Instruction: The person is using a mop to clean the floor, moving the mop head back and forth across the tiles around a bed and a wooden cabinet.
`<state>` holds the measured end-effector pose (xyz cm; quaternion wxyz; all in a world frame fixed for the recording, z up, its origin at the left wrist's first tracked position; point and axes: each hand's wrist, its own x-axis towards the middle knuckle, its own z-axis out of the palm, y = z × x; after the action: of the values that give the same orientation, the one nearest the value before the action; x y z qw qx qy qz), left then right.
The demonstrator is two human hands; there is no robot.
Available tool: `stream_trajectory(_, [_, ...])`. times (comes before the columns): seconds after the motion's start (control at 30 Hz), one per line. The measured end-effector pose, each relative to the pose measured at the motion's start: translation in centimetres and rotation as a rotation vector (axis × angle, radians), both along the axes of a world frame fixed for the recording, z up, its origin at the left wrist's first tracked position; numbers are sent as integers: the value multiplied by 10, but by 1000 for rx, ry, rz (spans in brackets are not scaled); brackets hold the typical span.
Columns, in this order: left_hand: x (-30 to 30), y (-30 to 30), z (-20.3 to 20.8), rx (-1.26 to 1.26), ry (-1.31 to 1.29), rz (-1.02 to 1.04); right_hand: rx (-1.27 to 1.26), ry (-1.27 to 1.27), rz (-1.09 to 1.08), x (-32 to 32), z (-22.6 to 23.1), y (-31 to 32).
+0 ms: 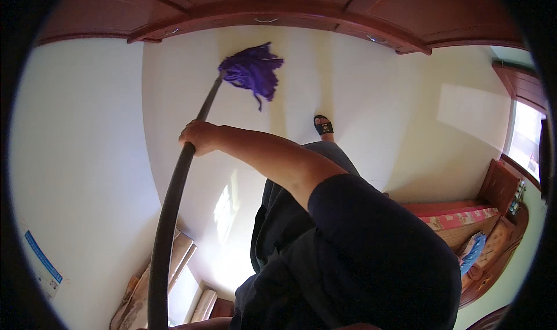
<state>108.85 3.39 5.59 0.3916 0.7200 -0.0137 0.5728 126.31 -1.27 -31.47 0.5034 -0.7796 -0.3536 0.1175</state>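
A mop with a purple strip head [253,70] and a long dark handle [169,225] slants across the left half of the head view. Its head lies spread on the pale floor near the wooden furniture. My right hand [200,137] is closed around the handle partway up, with the bare arm stretched across in front of me. At the lower edge, skin of my left hand and arm [200,325] shows on both sides of the handle, gripping it; most of that hand is cut off by the frame.
Reddish-brown wooden furniture [290,15] with small metal handles runs along the far side. A white wall [81,150] stands at left. My foot in a black slipper [323,124] is on the floor [371,98]. At right are a wooden bed [493,260] and a window [527,136].
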Motion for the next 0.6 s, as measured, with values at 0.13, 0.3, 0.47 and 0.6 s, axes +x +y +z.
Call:
stream_trajectory(0.13, [-7,-13,-1,298,139,-155,-36,47,23,17,-3,-30])
stream_trajectory(0.3, [13,-47,8,248,34,-348,-21,74,-67,18,8,-125])
stream_trajectory(0.47, [48,-100,23,344,149,-345,-110,71,-301,-12,22,-261])
stream_trajectory(0.6, [64,-160,2,-31,84,-786,-75,8,-516,-59,5,-351])
